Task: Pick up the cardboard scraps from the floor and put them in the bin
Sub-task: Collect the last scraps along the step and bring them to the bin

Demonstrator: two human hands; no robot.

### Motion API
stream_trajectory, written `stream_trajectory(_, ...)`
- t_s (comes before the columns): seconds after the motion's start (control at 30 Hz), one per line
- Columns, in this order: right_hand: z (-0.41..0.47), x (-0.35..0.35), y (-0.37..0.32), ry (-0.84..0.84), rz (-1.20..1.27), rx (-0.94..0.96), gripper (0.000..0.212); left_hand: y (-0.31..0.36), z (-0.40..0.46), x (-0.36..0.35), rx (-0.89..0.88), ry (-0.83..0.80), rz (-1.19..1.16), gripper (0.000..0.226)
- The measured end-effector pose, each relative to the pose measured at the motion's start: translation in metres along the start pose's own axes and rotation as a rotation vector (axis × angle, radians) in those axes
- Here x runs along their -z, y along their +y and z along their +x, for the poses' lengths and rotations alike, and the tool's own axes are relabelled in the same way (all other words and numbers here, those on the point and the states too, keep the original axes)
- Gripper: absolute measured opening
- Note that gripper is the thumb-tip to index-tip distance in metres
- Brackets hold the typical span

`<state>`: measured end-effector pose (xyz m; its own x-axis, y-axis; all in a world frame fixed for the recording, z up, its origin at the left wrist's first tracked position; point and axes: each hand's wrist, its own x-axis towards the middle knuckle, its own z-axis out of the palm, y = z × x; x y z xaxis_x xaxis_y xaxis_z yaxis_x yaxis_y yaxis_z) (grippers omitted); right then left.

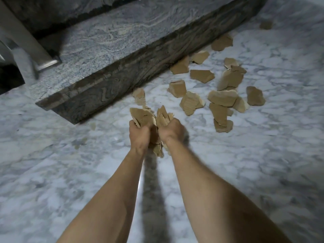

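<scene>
My left hand [139, 133] grips a bunch of torn brown cardboard scraps [142, 116] above the marble floor. Pressed against it, my right hand [171, 129] grips a second bunch of scraps [164, 115]; more pieces stick out below between my wrists [157, 149]. Several loose scraps [222, 98] lie scattered on the floor ahead and to the right, some stacked on one another. One small scrap [266, 25] lies apart at the far right. No bin is in view.
A dark granite step [112, 48] runs diagonally across the upper left, its riser bordering the scrap pile. A metal post [26, 37] stands on it at far left. White marble floor [263, 155] spreads right and below.
</scene>
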<state>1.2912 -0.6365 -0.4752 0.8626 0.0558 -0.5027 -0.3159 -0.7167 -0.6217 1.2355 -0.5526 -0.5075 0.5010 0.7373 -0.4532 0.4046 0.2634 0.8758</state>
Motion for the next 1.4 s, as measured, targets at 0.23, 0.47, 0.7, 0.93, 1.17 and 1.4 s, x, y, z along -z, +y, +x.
stream_trajectory(0.23, -0.025, 0.081, -0.024, -0.188, 0.269, -0.031, 0.039, 0.088, -0.045, 0.015, 0.048, -0.154, -0.018, 0.045)
stream_trajectory(0.47, 0.023, 0.123, -0.05, -0.161, 0.162, -0.062, 0.058, 0.118, -0.015, 0.021, 0.055, -0.205, 0.203, 0.042)
stream_trajectory(0.7, 0.096, 0.093, -0.054, -0.093, 0.045, -0.125, 0.093, 0.098, 0.071, -0.018, 0.049, -0.178, 0.184, 0.038)
stream_trajectory(0.93, 0.127, 0.061, -0.031, 0.016, -0.127, -0.165, 0.084, 0.093, 0.13, -0.039, -0.012, -0.085, 0.819, 0.069)
stream_trajectory(1.17, 0.111, 0.054, -0.027, 0.128, -0.284, -0.154, 0.083, 0.087, 0.132, -0.05, -0.028, -0.046, 0.808, 0.062)
stream_trajectory(1.4, 0.11, 0.062, -0.041, 0.115, -0.488, 0.002, 0.058, 0.101, 0.123, -0.046, -0.025, -0.11, 0.788, 0.068)
